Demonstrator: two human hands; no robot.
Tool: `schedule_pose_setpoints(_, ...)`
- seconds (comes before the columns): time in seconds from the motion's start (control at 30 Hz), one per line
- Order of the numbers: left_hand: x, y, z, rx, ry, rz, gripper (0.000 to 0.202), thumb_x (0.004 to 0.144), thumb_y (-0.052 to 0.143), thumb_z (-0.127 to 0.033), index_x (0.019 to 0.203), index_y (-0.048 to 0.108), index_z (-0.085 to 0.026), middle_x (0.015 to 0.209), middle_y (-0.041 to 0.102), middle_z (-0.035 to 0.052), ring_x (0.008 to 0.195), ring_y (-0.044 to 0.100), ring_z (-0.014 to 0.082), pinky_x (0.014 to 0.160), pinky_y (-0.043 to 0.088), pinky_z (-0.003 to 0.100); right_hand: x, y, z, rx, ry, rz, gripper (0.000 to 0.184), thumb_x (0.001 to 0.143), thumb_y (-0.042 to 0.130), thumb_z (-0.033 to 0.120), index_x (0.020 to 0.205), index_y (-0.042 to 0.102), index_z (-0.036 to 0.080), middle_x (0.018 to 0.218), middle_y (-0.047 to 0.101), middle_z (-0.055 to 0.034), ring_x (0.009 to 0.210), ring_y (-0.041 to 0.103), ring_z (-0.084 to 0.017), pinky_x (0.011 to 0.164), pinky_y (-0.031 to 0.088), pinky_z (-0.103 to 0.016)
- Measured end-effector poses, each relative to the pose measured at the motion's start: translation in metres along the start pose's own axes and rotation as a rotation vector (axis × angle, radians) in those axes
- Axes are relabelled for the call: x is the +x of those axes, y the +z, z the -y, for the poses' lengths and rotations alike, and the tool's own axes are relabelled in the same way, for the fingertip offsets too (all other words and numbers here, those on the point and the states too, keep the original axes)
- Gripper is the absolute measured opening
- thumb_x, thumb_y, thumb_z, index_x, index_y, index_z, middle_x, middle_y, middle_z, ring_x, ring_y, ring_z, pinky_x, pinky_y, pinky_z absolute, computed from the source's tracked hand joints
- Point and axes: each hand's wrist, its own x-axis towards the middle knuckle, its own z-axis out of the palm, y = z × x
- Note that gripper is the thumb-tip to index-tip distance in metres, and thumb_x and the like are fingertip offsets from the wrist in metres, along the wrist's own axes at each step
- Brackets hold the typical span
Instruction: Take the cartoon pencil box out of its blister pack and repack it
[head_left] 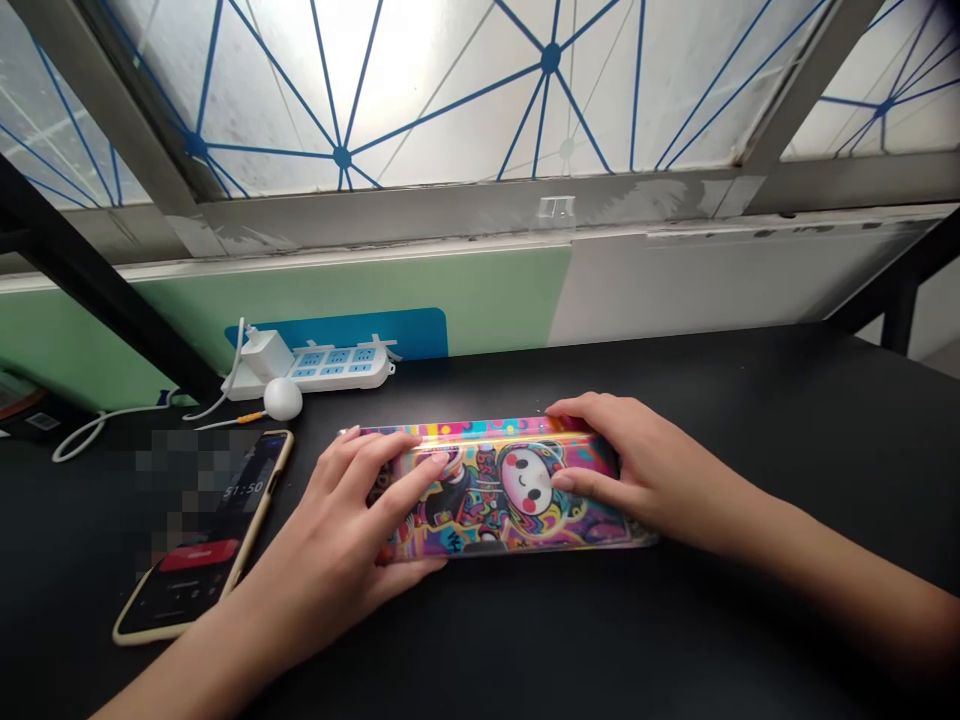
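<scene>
While it lies flat mid-frame on the black table (712, 620), the glossy multicoloured rectangular case (510, 495), printed with a cartoon figure, is held at both ends. The left hand (352, 530) spreads its fingers over the lid, and the right hand (637, 470) curls its fingers around the far edge, apparently steadying it. At lower left, a tan-cased phone (202, 540) reads "51:50"; no brand is legible.

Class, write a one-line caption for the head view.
Left hand and right hand hold a colourful case on a desk.

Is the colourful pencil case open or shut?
Shut: the pencil case lies flat, lid down, no contents showing; left hand and right hand hold it.
</scene>
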Motion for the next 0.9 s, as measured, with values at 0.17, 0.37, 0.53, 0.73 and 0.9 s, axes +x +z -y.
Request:
schedule_pose_setpoints(0.17, 0.002, -0.006, -0.003, 0.072, 0.063, -0.044, 0.088, 0.086, 0.076, -0.045, 0.16, 0.029, -0.032, 0.144, 0.052, 0.0149, 0.132, 0.047, 0.0386, 0.121, 0.024, 0.066, -0.005, -0.006, 0.007, 0.03, -0.054, -0.101, 0.05, 0.083, 0.074, 0.06, 0.116, 0.064, 0.024, 0.104, 0.073, -0.0087, 0.094, 0.069, -0.028, 0.079, 0.056, -0.041)
schedule_pose_setpoints(0.37, 0.005, -0.025, 0.008, 0.084, -0.026, -0.147, 0.082, 0.091, 0.073, -0.045, 0.159, 0.029, -0.032, 0.141, 0.059, 0.0144, 0.126, 0.057, 0.0376, 0.118, 0.031, 0.064, -0.01, -0.008, 0.014, -0.009, -0.201, -0.252, 0.051, 0.084, 0.075, 0.06, 0.119, 0.063, 0.026, 0.1, 0.075, -0.0074, 0.09, 0.07, -0.028, 0.08, 0.055, -0.044)
schedule_pose_setpoints(0.53, 0.003, -0.029, 0.014, 0.072, 0.022, -0.166, 0.056, 0.089, 0.077, -0.035, 0.14, 0.054, -0.033, 0.111, 0.075, 0.0043, 0.095, 0.071, 0.0273, 0.104, 0.047, 0.048, -0.015, -0.007, 0.02, -0.208, -0.403, -0.33, 0.036, 0.092, 0.074, 0.037, 0.122, 0.061, 0.024, 0.097, 0.075, -0.006, 0.081, 0.07, -0.024, 0.08, 0.053, -0.041)
schedule_pose_setpoints(0.73, 0.004, -0.023, 0.009, 0.081, 0.058, -0.138, 0.03, 0.093, 0.071, -0.034, 0.12, 0.059, -0.027, 0.108, 0.079, 0.004, 0.091, 0.076, 0.026, 0.101, 0.05, 0.045, -0.015, 0.005, 0.026, -0.324, -0.472, -0.283, 0.021, 0.098, 0.062, 0.023, 0.118, 0.059, 0.018, 0.097, 0.076, -0.0088, 0.082, 0.072, -0.024, 0.079, 0.053, -0.04)
schedule_pose_setpoints(0.9, 0.002, -0.026, 0.004, 0.1, 0.098, -0.108, 0.031, 0.094, 0.069, -0.043, 0.118, 0.059, -0.025, 0.108, 0.081, 0.0057, 0.092, 0.078, 0.0278, 0.099, 0.052, 0.046, -0.018, 0.009, 0.032, -0.397, -0.465, -0.249, 0.017, 0.1, 0.052, 0.018, 0.114, 0.062, 0.016, 0.098, 0.079, -0.0104, 0.084, 0.074, -0.026, 0.078, 0.053, -0.042)
